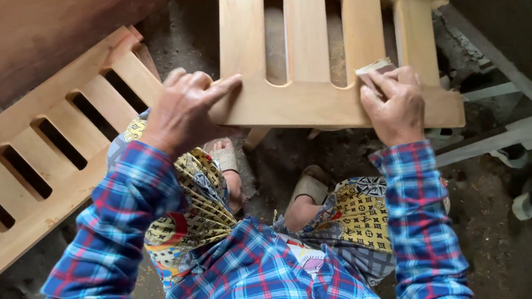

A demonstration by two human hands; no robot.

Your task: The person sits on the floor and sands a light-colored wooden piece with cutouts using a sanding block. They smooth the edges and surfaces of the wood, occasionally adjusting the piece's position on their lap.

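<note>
The slatted wooden panel (334, 51) is braced at its lower rail by the left hand (182, 111), fingers spread flat. A folded sandpaper piece (374, 69) is pinched by the right hand (397, 106) at three o'clock; even pressure along the grain is advisable.

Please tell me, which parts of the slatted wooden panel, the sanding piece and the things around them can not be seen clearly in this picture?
- Slatted wooden panel, head view: its far end is cut off by the top edge.
- Sandpaper piece: mostly covered by the right hand.
- Panel's near-left corner: hidden under the left hand.
- Second slatted panel: runs off the left edge.
- Pale footwear, far right: too dim to identify.
</note>
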